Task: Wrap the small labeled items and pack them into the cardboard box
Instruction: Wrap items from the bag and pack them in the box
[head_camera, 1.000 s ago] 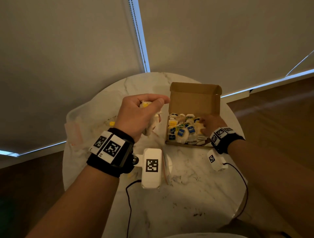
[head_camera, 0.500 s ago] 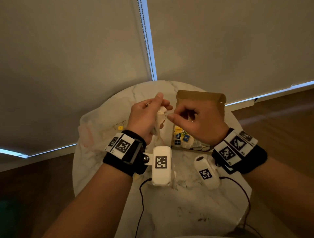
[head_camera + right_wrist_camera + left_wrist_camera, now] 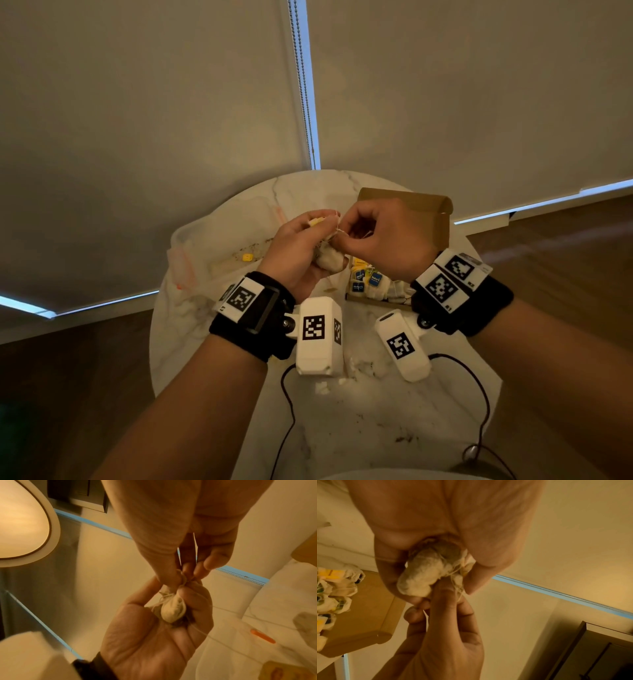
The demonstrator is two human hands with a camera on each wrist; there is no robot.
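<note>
White string (image 3: 182, 580) now seemingly pinched by right hand (image 3: 383, 240).

A home room, it seems: behind the grip hang pale roller blinds (image 3: 445, 102) with a bead chain (image 3: 303, 85), a round marble tabletop (image 3: 342, 428) lies beneath it, and wood flooring (image 3: 565, 260) runs alongside.

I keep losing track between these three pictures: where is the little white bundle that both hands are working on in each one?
Head: the tea bag sits at centre, between the two hands above the table.
Left wrist: tea bag left of centre, under the palm.
Right wrist: tea bag right of centre, in the cupped left hand.
Shared landmark: the cardboard box, also at the left-wrist view's left edge.
</note>
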